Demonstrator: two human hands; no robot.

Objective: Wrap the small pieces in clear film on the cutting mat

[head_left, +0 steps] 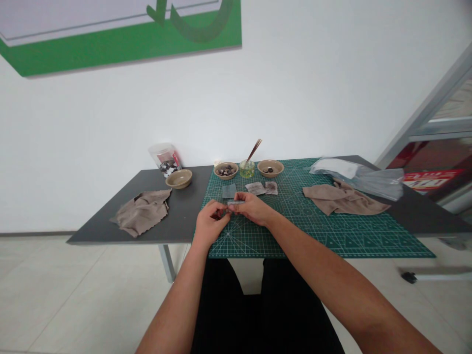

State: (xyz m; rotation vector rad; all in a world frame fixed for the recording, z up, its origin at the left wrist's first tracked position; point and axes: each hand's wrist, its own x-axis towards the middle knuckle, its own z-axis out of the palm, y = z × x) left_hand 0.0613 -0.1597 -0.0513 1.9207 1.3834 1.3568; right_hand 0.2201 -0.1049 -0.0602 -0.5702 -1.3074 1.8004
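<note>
Above the green cutting mat [306, 216], my hands meet in front of me. Between the fingertips of my right hand [252, 206] is pinched a small, thin greyish piece [236, 202], too small to name surely. My left hand [212, 220] has its thumb and fingers closed at the left end of that piece; something dark shows between them, partly hidden. Just beyond the hands lies a translucent bluish square [229, 191]. Two white pouches with dark speckles, a left one [255, 188] and a right one [271, 188], lie side by side near it.
Along the back stand a bowl of dark pieces [226, 171], a glass jar [247, 169] holding sticks [254, 150] and another bowl [270, 168]. Leftward are a bowl [179, 179], a plastic tub [166, 158] and a brown cloth [143, 211]. Rightward lie a second cloth [339, 197] and plastic bag [383, 181].
</note>
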